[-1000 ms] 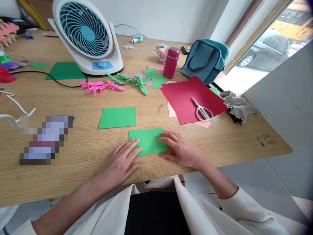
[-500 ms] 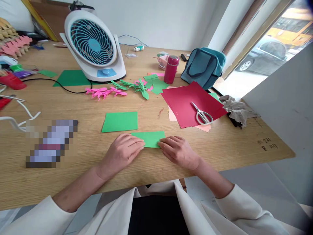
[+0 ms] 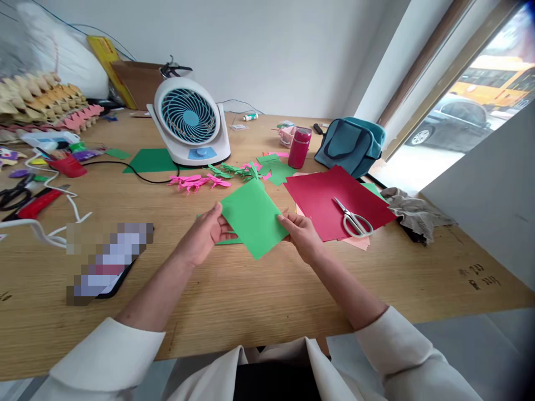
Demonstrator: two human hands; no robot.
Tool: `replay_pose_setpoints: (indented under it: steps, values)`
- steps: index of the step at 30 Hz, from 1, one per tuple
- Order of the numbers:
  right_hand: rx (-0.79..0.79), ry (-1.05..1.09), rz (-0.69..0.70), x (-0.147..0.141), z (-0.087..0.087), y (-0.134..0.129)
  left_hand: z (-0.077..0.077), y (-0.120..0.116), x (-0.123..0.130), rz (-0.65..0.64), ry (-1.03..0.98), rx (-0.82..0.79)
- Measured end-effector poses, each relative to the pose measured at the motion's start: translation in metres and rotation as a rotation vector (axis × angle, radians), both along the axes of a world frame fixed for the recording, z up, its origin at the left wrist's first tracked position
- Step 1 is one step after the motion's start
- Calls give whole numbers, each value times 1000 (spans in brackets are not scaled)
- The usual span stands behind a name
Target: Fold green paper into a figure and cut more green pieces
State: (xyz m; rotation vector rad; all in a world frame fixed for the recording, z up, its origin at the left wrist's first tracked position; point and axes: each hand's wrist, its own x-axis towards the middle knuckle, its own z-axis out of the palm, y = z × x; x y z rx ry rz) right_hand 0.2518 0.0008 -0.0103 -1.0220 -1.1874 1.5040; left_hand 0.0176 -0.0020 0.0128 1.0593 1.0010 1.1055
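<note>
A square sheet of green paper (image 3: 256, 218) is held up between my two hands, turned so that one corner points toward me. My left hand (image 3: 205, 233) pinches its left corner, thumb on top and fingers underneath. On the right corner, my right hand (image 3: 301, 234) is closed with its thumb over the sheet. Behind the held sheet, another piece of green paper (image 3: 228, 241) lies on the table, mostly covered. Scissors with white handles (image 3: 353, 220) rest on a stack of red paper (image 3: 321, 195) to the right.
Pink paper figures (image 3: 196, 182) and green paper cuttings (image 3: 234, 171) lie beyond my hands. Farther back stand a white fan (image 3: 190, 120), a red thermos (image 3: 300, 148) and a teal bag (image 3: 351, 146). A blurred phone (image 3: 112, 262) lies left, near a white cable (image 3: 77, 209).
The green paper lay folded flat under both hands; now it is unfolded, lifted and turned into a diamond. Both hands have shifted from pressing on it to gripping opposite corners. The view has tilted up.
</note>
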Motion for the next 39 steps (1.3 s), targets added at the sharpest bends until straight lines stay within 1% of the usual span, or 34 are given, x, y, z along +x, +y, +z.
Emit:
replay_pose_setpoints:
  steps: [2,5,7,9,11,13,16,19,21,24,30,35,39]
  values:
    - [-78,54,-33,-3,-16,3,-18,0,8,47,-8,-70]
    - [-94,40,19,-4,-32,0,-39,-3,18,146,140,-86]
    - [-91,7,76,-5,-35,-3,-49,-4,21,163,262,-16]
    - [-100,-6,111,-6,-36,-5,-54,-4,22,138,388,86]
    - [-109,0,126,-8,-37,-5,-55,-5,21,103,479,165]
    - [-113,16,143,-10,-38,-6,-55,-7,21,83,505,199]
    - [-100,48,155,-11,-41,-7,-53,-11,24,44,450,190]
    - [-67,92,136,-10,-42,-9,-52,-14,28,-27,369,148]
    - [-51,112,129,-10,-42,-10,-52,-15,29,-53,347,150]
    - [-34,126,123,-11,-44,-10,-53,-16,30,-16,382,205]
    - [29,119,110,-11,-44,-12,-57,-18,27,113,555,296]
    - [47,73,118,-10,-42,-14,-59,-20,28,139,528,378]
    - [68,48,126,-10,-41,-13,-57,-20,27,174,586,411]
